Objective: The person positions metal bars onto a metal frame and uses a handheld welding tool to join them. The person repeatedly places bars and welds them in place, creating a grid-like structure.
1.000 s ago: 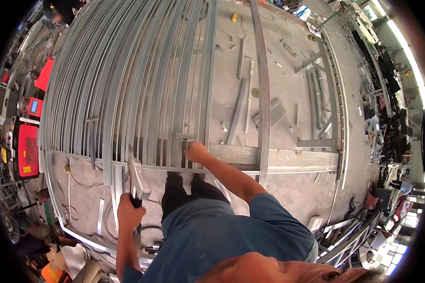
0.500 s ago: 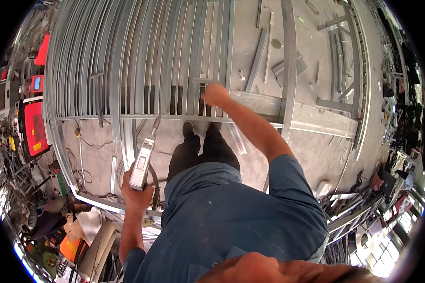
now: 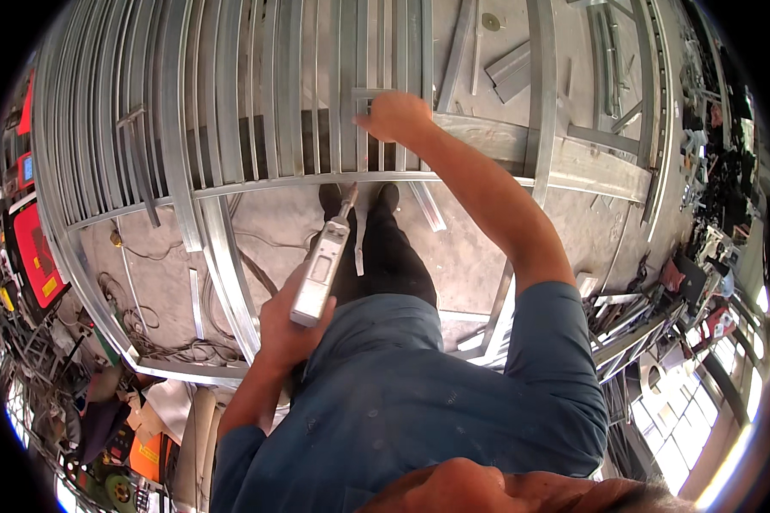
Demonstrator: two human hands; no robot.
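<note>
My left hand (image 3: pixel 289 321) is closed around a silver welding gun (image 3: pixel 322 272), whose pointed copper-coloured nozzle reaches close to the frame's near rail (image 3: pixel 274 180). Out over the metal bars, my right hand (image 3: pixel 395 117) is closed, slightly smeared by motion. A small flat grey metal piece (image 3: pixel 373 91) shows at its fingers, lying across the bars; the grip itself is partly hidden. Parallel galvanised bars (image 3: pixel 239 77) run away from me, joined to the near rail. A T-shaped metal tool (image 3: pixel 139 141) rests on the bars to the left.
Red machines (image 3: pixel 36 252) stand at the far left, with cables (image 3: pixel 137 312) on the floor. Offcuts (image 3: pixel 512 70) and a round disc (image 3: pixel 490 21) lie beyond the frame. Metal stock (image 3: pixel 642 321) is piled at the right. A steel upright (image 3: pixel 228 282) stands left of my legs.
My left hand has brought the welding gun rightward, its nozzle now near the rail in front of my feet. My right hand stays by the small metal piece while the whole view has shifted.
</note>
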